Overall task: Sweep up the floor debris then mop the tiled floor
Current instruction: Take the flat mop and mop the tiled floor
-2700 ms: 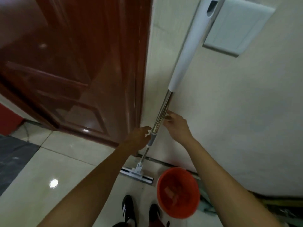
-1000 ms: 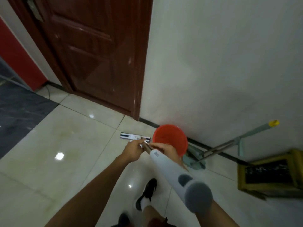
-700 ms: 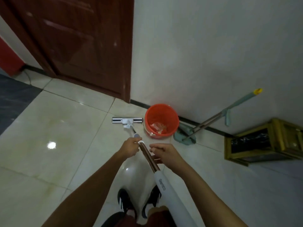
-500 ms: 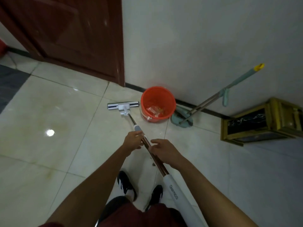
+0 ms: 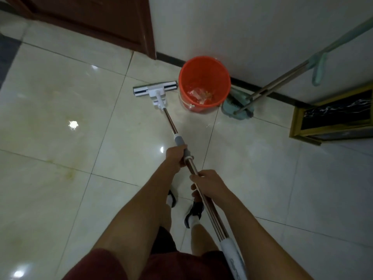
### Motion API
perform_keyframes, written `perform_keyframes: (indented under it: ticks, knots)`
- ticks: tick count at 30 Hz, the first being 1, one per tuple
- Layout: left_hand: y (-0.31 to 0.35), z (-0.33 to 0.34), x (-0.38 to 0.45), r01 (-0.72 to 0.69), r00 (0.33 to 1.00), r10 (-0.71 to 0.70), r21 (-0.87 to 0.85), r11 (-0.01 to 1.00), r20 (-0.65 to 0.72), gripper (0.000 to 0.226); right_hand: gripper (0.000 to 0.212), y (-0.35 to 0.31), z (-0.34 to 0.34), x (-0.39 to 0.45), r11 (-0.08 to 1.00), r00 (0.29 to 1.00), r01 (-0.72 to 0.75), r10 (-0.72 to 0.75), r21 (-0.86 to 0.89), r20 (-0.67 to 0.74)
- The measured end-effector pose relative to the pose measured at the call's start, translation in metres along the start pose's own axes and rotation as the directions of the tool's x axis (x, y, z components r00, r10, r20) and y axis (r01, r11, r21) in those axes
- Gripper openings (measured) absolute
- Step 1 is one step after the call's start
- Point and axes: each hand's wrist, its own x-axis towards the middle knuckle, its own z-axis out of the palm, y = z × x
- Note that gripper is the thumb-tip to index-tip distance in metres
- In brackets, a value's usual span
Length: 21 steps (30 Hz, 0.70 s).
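Note:
I hold a flat mop with a metal pole (image 5: pixel 170 123) slanting down across the cream tiled floor (image 5: pixel 60 110). Its white flat head (image 5: pixel 155 89) rests on the tiles just left of the orange bucket (image 5: pixel 203 110). My left hand (image 5: pixel 176 156) is closed around the grey collar of the pole. My right hand (image 5: pixel 207 181) grips the bare metal a little lower, nearer my body. The white handle end (image 5: pixel 232 257) passes by my right hip.
The orange bucket holds scraps of litter and stands against the white wall (image 5: pixel 242 27). A teal broom and dustpan (image 5: pixel 238 104) lean on the wall to its right. A yellow-framed box (image 5: pixel 331 118) sits at the right. A dark red door (image 5: pixel 90 15) is top left. My shoes (image 5: pixel 193 213) are below.
The mop has tipped from upright against the wall to slanting low with its head on the floor, and the view has dropped towards the tiles. Both hands have stayed on the pole.

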Motion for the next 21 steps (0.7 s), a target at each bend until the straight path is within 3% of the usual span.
perform_keyframes:
  ticks: [3, 6, 9, 14, 21]
  knots:
    - [0.0, -0.002, 0.006, 0.012, 1.0, -0.012, 0.005, 1.0, -0.002, 0.026, 0.017, 0.006, 0.004, 0.005, 0.998, 0.996, 0.052, -0.053, -0.025, -0.073]
    - [0.006, -0.004, 0.012, 0.016, 0.999, -0.016, -0.01, 1.0, 0.028, 0.025, 0.01, 0.005, 0.01, 0.005, 0.994, 0.994, 0.088, -0.092, -0.063, -0.054]
    - [0.012, -0.004, 0.018, 0.003, 1.0, -0.004, 0.045, 0.999, 0.024, 0.025, 0.011, 0.003, 0.015, 0.005, 0.971, 0.985, 0.142, -0.157, -0.192, -0.066]
    - [0.019, 0.005, 0.011, -0.015, 1.0, 0.015, -0.005, 1.0, -0.006, 0.011, 0.009, -0.004, 0.013, 0.01, 0.809, 0.937, 0.255, -0.342, -0.53, -0.07]
    - [-0.002, 0.04, -0.014, -0.059, 0.997, 0.051, -0.19, 0.98, -0.05, 0.012, 0.012, 0.002, -0.034, -0.002, 0.671, 0.913, 0.3, -0.408, -0.678, 0.0]
